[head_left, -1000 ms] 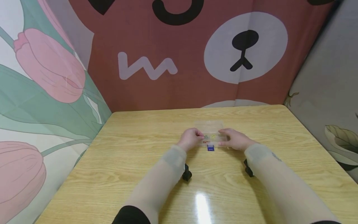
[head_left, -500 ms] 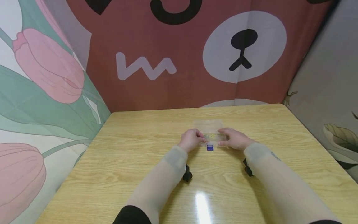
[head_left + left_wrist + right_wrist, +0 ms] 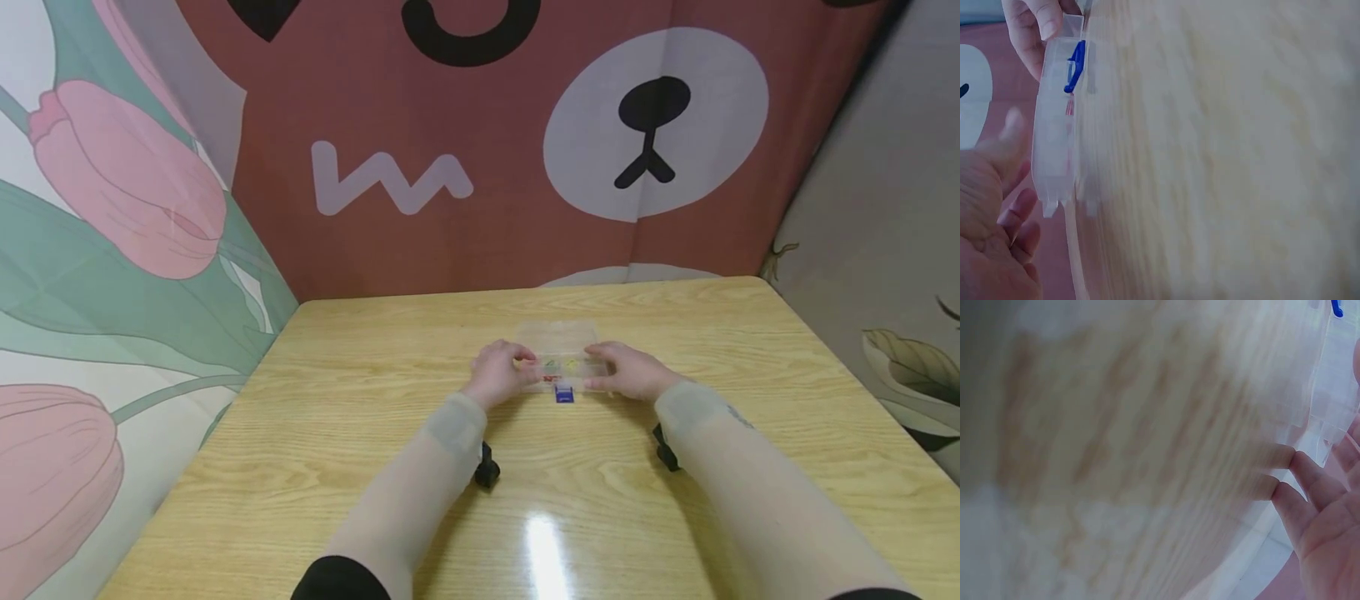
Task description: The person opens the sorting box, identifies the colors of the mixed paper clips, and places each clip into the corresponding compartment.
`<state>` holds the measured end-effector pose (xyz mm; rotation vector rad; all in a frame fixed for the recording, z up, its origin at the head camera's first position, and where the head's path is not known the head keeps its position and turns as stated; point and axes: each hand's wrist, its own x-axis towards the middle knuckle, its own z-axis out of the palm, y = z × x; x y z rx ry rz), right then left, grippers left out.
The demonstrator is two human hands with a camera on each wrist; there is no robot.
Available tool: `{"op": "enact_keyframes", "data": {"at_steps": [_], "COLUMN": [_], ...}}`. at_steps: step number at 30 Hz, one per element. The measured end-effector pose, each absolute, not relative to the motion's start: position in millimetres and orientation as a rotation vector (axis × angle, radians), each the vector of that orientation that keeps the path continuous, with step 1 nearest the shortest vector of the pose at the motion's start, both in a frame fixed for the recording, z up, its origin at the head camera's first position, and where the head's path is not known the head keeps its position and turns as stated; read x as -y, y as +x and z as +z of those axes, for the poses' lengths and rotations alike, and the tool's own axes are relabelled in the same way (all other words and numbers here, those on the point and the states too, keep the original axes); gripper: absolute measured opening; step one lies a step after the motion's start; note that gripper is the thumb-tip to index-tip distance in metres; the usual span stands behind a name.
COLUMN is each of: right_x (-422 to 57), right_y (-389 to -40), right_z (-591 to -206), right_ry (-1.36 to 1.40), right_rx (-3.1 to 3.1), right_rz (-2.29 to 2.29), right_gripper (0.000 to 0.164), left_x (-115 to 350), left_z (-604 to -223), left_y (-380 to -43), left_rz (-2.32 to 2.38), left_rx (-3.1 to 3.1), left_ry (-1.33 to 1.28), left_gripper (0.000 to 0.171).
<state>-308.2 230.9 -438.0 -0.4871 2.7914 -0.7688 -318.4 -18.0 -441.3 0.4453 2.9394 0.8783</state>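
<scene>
A clear plastic storage box stands toward the back of the table, its see-through lid laid open behind it. Its blue latch hangs at the front. Inside show small red pieces, green pieces and yellow pieces. My right hand holds the box's right end between thumb and fingers; in the right wrist view two fingertips touch the table. By the box's left end is my left hand, nothing seen in it, its thumb blurred in the left wrist view.
The wooden table reaches back to a brown curtain with a cartoon bear face. A flowered curtain hangs at the left, a grey one at the right. Black wrist cameras sit under both forearms.
My left hand dips slightly over the box's left compartments, then draws back left and its fingers loosen. The right hand stays at the box's right end.
</scene>
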Motion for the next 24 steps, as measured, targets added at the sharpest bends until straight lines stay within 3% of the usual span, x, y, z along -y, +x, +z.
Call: {"op": "enact_keyframes", "data": {"at_steps": [5, 8, 24], "right_x": [-230.7, -230.2, -229.2], "right_y": [-307.3, -307.7, -304.7], "right_z": [-436.7, -437.3, -436.9], "right_ry": [-0.496, -0.496, -0.628], "right_rx": [-2.800, -2.804, -2.948], "right_rz": [-0.750, -0.738, -0.579], "right_gripper": [0.074, 0.074, 0.068], "left_x": [20.8, 20.3, 22.4], "left_z": [-441.5, -439.6, -433.9], "left_y": [-318.1, -317.0, -317.0], "left_rz": [0.641, 0.520, 0.502], "left_rx": [-2.945, -2.943, -2.911], "left_ry": [0.483, 0.498, 0.518], "left_gripper": [0.065, 0.076, 0.071]}}
